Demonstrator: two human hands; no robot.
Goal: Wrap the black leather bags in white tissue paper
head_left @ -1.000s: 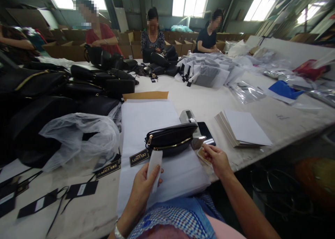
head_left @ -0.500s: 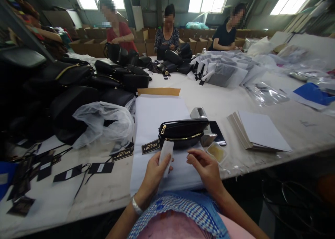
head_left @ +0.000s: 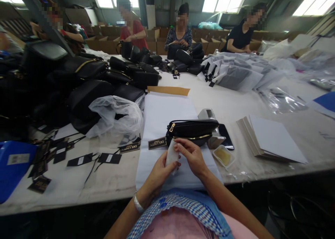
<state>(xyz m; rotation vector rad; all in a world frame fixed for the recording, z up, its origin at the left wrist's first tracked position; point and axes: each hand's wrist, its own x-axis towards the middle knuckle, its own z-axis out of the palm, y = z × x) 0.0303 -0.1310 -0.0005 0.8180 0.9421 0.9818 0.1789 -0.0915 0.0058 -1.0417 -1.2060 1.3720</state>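
My left hand [head_left: 161, 171] is closed around a narrow piece of folded white paper [head_left: 171, 157], held upright in front of my body. The fingers of my right hand [head_left: 193, 157] pinch the top end of that paper. Just beyond both hands lies a small black bag [head_left: 192, 130] with gold zippers. A black hang tag [head_left: 157, 143] lettered DELUXITY rests at the bag's left end. Beneath them is a stack of white sheets [head_left: 167, 109] on the table. How the paper is folded inside my left hand is hidden.
A tape dispenser [head_left: 217, 141], a phone [head_left: 225, 136] and a small dish [head_left: 223, 156] sit right of the bag, with grey-white boards [head_left: 277, 137] farther right. Leftward are loose tags [head_left: 80, 160], clear plastic [head_left: 115, 109] and piled black bags [head_left: 86, 99]. Several people work across the table.
My right hand has moved left and up and now grips the top of the folded paper. Before, it hovered apart from it. The whole view has shifted, showing more of the left side.
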